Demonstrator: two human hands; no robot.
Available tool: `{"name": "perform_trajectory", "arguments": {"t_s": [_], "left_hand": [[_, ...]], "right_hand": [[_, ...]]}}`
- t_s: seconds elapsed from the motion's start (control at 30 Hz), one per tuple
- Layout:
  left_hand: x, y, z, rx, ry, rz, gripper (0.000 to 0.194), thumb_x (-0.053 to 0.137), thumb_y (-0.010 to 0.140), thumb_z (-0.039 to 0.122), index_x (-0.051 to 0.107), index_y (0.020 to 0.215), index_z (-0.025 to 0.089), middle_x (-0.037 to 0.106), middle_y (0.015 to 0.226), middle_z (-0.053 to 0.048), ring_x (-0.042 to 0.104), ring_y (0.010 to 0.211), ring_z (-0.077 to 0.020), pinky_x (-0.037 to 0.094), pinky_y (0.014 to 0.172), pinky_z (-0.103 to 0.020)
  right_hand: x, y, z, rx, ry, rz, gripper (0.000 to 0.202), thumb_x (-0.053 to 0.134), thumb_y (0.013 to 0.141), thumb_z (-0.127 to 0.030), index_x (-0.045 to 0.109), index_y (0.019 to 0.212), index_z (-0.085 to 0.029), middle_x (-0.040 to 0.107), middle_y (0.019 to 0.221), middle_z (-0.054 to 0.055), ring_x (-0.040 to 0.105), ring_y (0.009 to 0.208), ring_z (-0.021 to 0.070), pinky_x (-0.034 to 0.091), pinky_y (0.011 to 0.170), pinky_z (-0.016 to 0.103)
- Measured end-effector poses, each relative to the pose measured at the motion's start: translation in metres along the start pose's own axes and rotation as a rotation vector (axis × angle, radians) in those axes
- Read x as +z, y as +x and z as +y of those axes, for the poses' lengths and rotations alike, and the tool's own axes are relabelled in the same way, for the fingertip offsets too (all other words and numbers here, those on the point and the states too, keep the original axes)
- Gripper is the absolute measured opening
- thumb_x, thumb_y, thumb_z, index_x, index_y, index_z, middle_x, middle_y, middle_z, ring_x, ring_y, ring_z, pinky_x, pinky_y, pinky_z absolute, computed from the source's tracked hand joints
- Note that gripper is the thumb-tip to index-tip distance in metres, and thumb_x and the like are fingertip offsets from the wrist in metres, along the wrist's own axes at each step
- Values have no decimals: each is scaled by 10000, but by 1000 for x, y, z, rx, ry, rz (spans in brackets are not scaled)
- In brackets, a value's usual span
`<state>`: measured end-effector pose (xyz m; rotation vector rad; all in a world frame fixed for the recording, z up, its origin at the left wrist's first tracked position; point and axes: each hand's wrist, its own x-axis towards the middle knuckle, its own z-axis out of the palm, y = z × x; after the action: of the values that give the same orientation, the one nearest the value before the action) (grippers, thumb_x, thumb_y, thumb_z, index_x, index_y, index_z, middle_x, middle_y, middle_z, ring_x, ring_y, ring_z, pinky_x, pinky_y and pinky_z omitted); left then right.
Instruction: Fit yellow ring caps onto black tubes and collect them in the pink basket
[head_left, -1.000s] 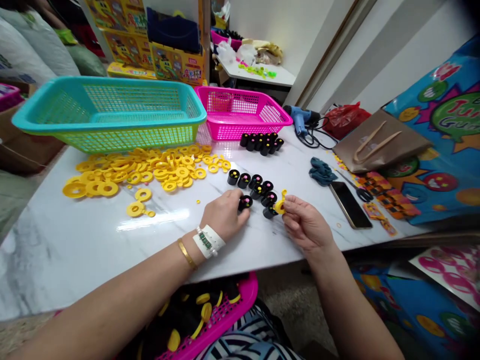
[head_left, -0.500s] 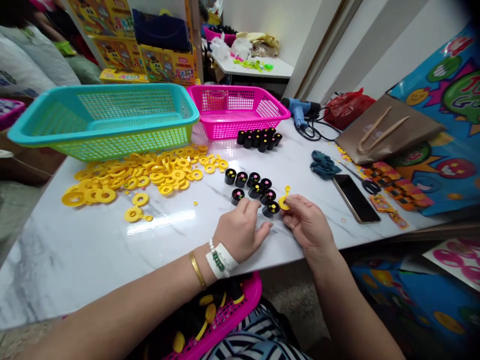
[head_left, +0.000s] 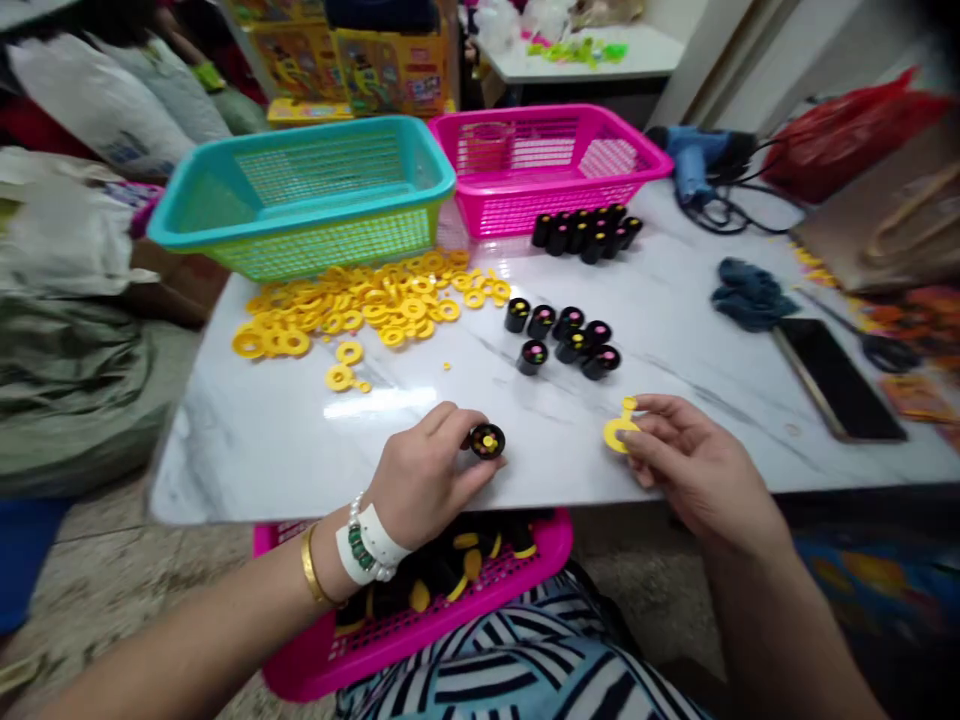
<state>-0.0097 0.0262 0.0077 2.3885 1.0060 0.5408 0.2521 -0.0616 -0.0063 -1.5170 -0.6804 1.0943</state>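
Observation:
Near the table's front edge, my left hand grips a small black cup with a yellow knob and coloured bits showing inside its open end. To the right, my right hand pinches a yellow ring lid that has a small tab sticking up. Cup and lid are well apart. Between and beyond the hands stand several more black cups in loose rows, pink or yellow centres facing up. A heap of yellow ring lids lies on the left half of the table.
Behind the lids stand a turquoise basket and a pink basket, with a cluster of black cups before it. A blue heat gun, dark cloth and phone lie right. A pink basket of black-and-yellow pieces sits on my lap.
My left hand has picked the nearest black cup out of the group and drawn it left, towards me. My right hand still holds the yellow lid. The view has shifted left and down.

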Motion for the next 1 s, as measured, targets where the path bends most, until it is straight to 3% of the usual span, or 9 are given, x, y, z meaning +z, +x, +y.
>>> {"name": "perform_trajectory", "arguments": {"t_s": [0.17,0.27,0.47,0.63,1.0], "left_hand": [[-4,-20,-15,-92,34,-40,276,661,839,354,602,1033,167,636,911,-47,605,783,-171,496,709,-292],[2,-20,-12,-99,-17,40,400,702,810,377,588,1133,169,651,936,-47,614,802,-177,501,724,-298],[10,-23,-13,-81,-68,117,243,662,848,328,641,1049,193,670,865,-17,628,767,-164,468,669,-268],[11,-25,-13,-84,-96,119,251,660,857,372,660,1050,212,696,830,-2,647,735,-154,448,639,-253],[7,-23,-9,-133,-41,85,263,628,868,435,669,936,185,716,760,-1,665,668,-176,398,549,-259]], "right_hand": [[11,-2,-4,5,-64,-141,263,796,753,-306,617,924,-214,638,651,-19,535,502,85,445,494,177],[37,-9,-16,17,-120,-273,223,774,776,-304,598,878,-213,678,684,0,575,524,102,467,517,196],[97,-3,-26,-58,-247,-490,205,740,794,-319,618,722,-170,612,670,-11,531,596,93,427,541,189],[119,7,-16,-140,-233,-389,220,778,751,-287,588,726,-178,599,649,-36,523,566,89,426,524,191],[129,-13,-9,-234,-278,-241,182,708,825,-275,553,764,-202,590,615,-47,506,464,69,393,410,162]]}}
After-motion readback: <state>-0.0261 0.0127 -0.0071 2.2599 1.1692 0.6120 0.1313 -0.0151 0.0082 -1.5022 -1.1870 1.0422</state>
